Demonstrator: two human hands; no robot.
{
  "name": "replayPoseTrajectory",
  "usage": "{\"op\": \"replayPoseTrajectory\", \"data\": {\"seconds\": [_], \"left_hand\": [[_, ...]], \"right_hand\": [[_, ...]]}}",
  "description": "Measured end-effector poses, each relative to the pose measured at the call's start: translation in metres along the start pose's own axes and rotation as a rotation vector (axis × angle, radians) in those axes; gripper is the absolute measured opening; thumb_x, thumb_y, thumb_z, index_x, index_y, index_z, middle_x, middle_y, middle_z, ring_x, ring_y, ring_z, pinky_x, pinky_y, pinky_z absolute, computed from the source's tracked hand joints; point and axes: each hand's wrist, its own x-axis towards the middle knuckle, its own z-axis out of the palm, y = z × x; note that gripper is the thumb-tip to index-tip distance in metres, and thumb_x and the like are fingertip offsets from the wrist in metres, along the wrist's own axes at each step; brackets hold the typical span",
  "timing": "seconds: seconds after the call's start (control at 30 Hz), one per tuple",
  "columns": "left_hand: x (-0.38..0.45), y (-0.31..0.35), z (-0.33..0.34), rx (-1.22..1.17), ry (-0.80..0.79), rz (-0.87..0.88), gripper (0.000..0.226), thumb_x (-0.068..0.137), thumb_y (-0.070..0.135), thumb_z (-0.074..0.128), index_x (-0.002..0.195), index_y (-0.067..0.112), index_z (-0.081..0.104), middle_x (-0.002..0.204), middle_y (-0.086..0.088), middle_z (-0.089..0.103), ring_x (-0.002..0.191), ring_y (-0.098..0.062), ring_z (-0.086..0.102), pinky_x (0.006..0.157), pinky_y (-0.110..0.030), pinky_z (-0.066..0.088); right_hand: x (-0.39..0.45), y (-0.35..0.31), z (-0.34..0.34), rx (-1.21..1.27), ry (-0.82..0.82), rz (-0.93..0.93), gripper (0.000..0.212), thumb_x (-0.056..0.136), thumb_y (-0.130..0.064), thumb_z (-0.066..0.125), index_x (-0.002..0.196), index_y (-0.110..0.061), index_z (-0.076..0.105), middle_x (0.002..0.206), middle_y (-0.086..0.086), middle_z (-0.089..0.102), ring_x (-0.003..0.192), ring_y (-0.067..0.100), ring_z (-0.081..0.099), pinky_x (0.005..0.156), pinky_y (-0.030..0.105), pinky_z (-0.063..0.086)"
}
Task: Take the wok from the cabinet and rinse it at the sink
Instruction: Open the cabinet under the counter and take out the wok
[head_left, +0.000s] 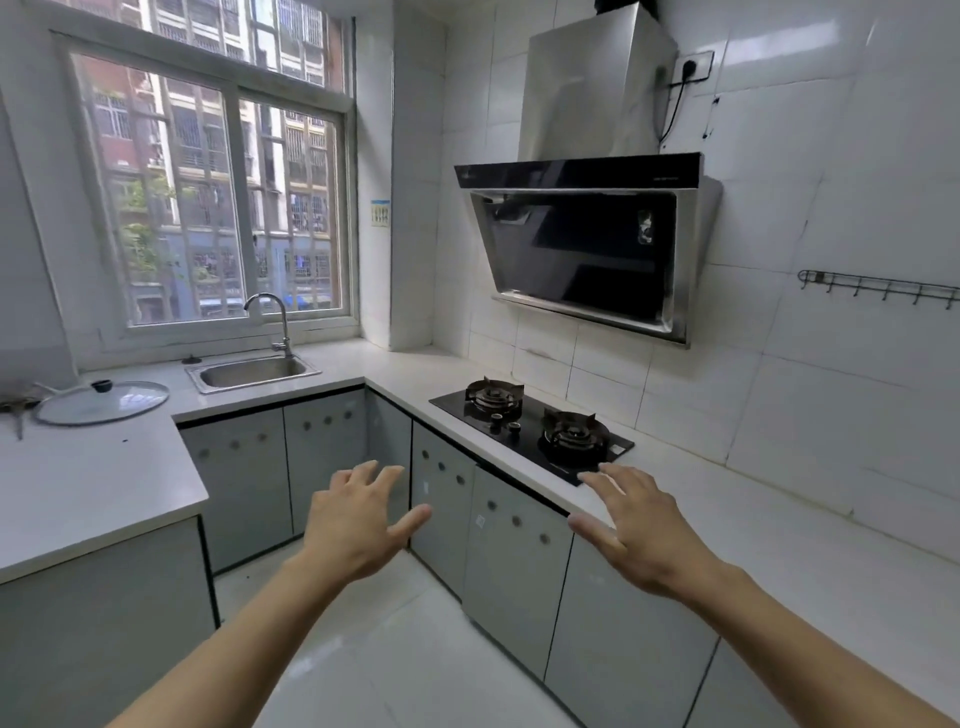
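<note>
While both arms reach forward over the white floor (395, 649), the fingers (363, 475) of the left hand (358, 525) are spread and relaxed, thumb out to the right, holding nothing. The right hand (636, 530) mirrors it: its fingers (621, 480) are fanned apart and straight, thumb pointing left, and it grips nothing either. Both hands hang in the air, well apart from each other, in front of the grey cabinet doors (517, 540) under the stove; the right fingertips overlap the near corner of the black gas hob (530, 428) in the view, though whether they touch it I cannot tell.

All the cabinet doors in sight are closed, and no wok shows anywhere, so where it lies cannot be told.

The hob, with two burners, is set into the white worktop (779, 551) that runs along the right wall. Above it hangs a black and steel range hood (587, 249), and farther right a hook rail (878, 288) is fixed to the tiled wall. At the far end, under the window (208, 197), a steel sink (252, 371) sits in the worktop with a curved tap (275, 319) behind it. On the left stretch of worktop a glass lid (104, 402) with a dark knob lies flat.
</note>
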Motion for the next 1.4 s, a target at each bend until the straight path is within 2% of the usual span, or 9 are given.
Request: {"op": "replayPoseTrajectory", "data": {"seconds": [0.23, 0.67, 0.87, 1.13, 1.4], "left_hand": [[0.070, -0.064, 0.024, 0.042, 0.003, -0.110, 0.082, 0.083, 0.081, 0.031, 0.149, 0.033, 0.031, 0.157, -0.002, 0.034, 0.141, -0.025, 0.033, 0.107, -0.047, 0.037], [0.277, -0.107, 0.068, 0.115, -0.013, -0.207, 0.077, 0.086, 0.076, 0.037, 0.149, 0.033, 0.030, 0.157, 0.000, 0.031, 0.142, -0.023, 0.030, 0.110, -0.046, 0.034], [0.358, -0.139, 0.098, 0.105, -0.039, -0.210, 0.079, 0.085, 0.078, 0.035, 0.149, 0.034, 0.029, 0.157, 0.001, 0.031, 0.142, -0.022, 0.028, 0.111, -0.045, 0.033], [0.472, -0.224, 0.147, 0.024, -0.080, -0.171, 0.083, 0.083, 0.081, 0.031, 0.150, 0.033, 0.028, 0.157, 0.000, 0.031, 0.142, -0.024, 0.030, 0.111, -0.044, 0.035], [0.586, -0.317, 0.152, -0.017, -0.093, -0.097, 0.080, 0.084, 0.080, 0.033, 0.149, 0.033, 0.029, 0.156, 0.001, 0.032, 0.140, -0.024, 0.030, 0.110, -0.045, 0.035]], "right_hand": [[0.113, -0.021, 0.049, 0.051, -0.006, -0.084, 0.065, 0.093, -0.064, 0.035, 0.147, -0.029, 0.030, 0.156, 0.000, 0.027, 0.144, 0.018, 0.017, 0.115, 0.040, 0.025], [0.372, 0.002, 0.133, 0.184, -0.043, -0.197, 0.064, 0.093, -0.063, 0.035, 0.147, -0.029, 0.030, 0.156, 0.001, 0.025, 0.145, 0.020, 0.013, 0.115, 0.042, 0.022], [0.458, -0.001, 0.161, 0.194, -0.076, -0.195, 0.064, 0.094, -0.063, 0.035, 0.148, -0.028, 0.029, 0.157, 0.001, 0.024, 0.146, 0.019, 0.011, 0.116, 0.042, 0.020], [0.567, -0.043, 0.219, 0.155, -0.116, -0.143, 0.064, 0.094, -0.063, 0.036, 0.148, -0.030, 0.030, 0.157, 0.000, 0.023, 0.146, 0.019, 0.011, 0.116, 0.042, 0.020], [0.679, -0.104, 0.257, 0.167, -0.113, -0.054, 0.064, 0.093, -0.063, 0.035, 0.148, -0.031, 0.028, 0.158, -0.001, 0.022, 0.146, 0.018, 0.010, 0.117, 0.042, 0.020]]}}
